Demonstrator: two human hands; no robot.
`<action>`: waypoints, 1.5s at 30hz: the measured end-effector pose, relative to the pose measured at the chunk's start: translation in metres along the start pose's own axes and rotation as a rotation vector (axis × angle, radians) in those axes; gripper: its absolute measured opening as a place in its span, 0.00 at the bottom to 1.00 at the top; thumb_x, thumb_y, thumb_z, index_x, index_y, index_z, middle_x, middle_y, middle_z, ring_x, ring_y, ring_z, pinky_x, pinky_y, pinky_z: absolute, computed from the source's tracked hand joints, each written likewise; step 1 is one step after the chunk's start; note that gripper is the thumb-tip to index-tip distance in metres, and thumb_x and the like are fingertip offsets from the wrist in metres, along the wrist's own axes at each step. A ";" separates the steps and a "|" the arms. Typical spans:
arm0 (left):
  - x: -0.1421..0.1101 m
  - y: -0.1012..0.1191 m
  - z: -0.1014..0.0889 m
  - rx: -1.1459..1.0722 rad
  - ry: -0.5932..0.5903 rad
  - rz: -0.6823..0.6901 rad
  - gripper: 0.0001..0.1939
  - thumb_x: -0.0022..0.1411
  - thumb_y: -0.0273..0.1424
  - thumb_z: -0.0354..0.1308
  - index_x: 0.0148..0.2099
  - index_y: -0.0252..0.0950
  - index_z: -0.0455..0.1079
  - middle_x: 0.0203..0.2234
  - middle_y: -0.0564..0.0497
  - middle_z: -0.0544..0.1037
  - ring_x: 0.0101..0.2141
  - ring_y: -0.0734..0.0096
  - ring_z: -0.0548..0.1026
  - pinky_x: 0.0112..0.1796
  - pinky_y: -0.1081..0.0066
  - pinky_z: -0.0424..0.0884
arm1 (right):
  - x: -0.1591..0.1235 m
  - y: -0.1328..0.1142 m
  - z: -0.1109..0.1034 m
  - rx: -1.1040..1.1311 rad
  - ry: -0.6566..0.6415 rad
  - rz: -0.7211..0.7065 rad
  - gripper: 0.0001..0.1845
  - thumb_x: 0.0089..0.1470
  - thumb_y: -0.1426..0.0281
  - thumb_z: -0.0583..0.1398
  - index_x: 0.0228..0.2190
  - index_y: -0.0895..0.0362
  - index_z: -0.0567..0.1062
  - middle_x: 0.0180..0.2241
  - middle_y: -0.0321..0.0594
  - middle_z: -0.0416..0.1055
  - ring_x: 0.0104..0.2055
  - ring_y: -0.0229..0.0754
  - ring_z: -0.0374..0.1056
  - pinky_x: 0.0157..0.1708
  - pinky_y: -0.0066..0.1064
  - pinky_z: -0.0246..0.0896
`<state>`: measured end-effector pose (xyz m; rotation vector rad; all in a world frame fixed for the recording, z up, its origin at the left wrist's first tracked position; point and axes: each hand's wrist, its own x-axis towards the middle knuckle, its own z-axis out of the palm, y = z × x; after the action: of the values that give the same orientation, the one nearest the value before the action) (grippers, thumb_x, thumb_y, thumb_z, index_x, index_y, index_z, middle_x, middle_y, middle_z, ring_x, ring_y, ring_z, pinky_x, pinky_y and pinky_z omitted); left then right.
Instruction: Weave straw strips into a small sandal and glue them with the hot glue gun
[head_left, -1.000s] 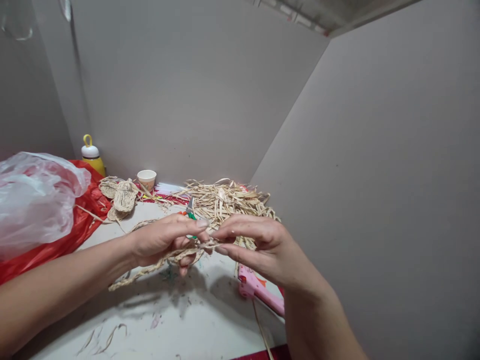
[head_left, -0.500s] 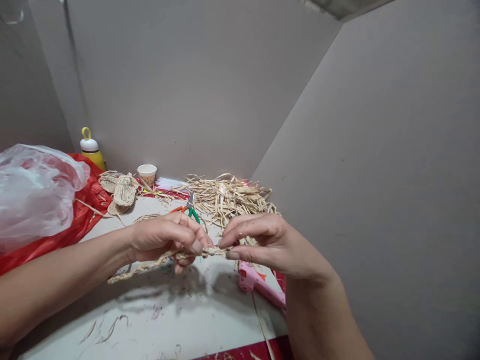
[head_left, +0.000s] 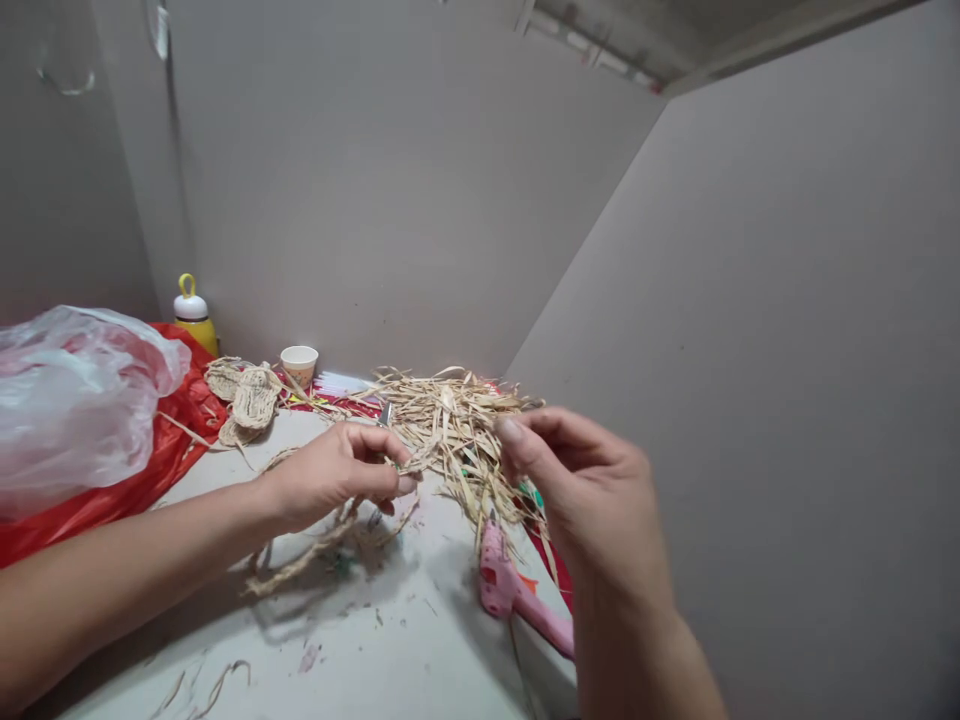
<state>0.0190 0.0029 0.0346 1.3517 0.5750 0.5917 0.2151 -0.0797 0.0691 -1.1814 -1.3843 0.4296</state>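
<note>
My left hand (head_left: 341, 475) pinches a braided straw cord (head_left: 304, 570) between thumb and fingers, above the white tabletop (head_left: 352, 650). The cord's tail loops down below the hand, and a short frayed part shows past the fingertips. Apart from it, to the right, my right hand (head_left: 592, 500) is raised with thumb and forefinger pressed together. Whatever those fingertips may hold is too small to make out. Just left of the right wrist lies a pink glue gun (head_left: 499, 580). Behind both hands spreads a heap of dry straw strips (head_left: 450, 415).
Woven straw pieces (head_left: 255, 398), a paper cup (head_left: 299, 366) and a yellow bottle (head_left: 196, 325) stand at the back left. A clear plastic bag (head_left: 75, 400) rests on a red bag (head_left: 180, 430). Scissor blades (head_left: 385, 414) show behind my left hand. Grey walls border the table.
My right hand has let go of the cord and moved up and right, turning over. My left hand still grips the cord, whose tail now hangs in a loop.
</note>
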 end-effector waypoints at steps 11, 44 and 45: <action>-0.002 0.001 -0.004 0.140 0.094 0.197 0.10 0.52 0.34 0.68 0.35 0.34 0.77 0.21 0.56 0.71 0.23 0.77 0.64 0.26 0.75 0.58 | 0.000 0.018 0.043 0.298 -0.239 0.420 0.14 0.40 0.65 0.71 0.25 0.56 0.71 0.15 0.26 0.63 0.15 0.29 0.54 0.13 0.21 0.49; 0.005 0.001 -0.009 -0.061 -0.066 0.003 0.09 0.49 0.30 0.68 0.27 0.32 0.73 0.18 0.56 0.70 0.20 0.80 0.65 0.27 0.74 0.66 | 0.006 0.031 0.042 0.488 -0.281 0.419 0.09 0.44 0.66 0.68 0.24 0.57 0.76 0.15 0.31 0.68 0.15 0.30 0.60 0.12 0.20 0.55; 0.005 0.000 -0.009 -0.025 -0.064 0.011 0.09 0.50 0.31 0.68 0.26 0.32 0.73 0.17 0.56 0.70 0.20 0.79 0.65 0.28 0.74 0.66 | 0.006 0.032 0.042 0.489 -0.278 0.413 0.09 0.43 0.67 0.69 0.23 0.57 0.76 0.15 0.30 0.68 0.14 0.30 0.58 0.12 0.20 0.54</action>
<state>0.0164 0.0129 0.0336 1.3461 0.5074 0.5606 0.1911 -0.0453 0.0362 -1.0150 -1.1622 1.1917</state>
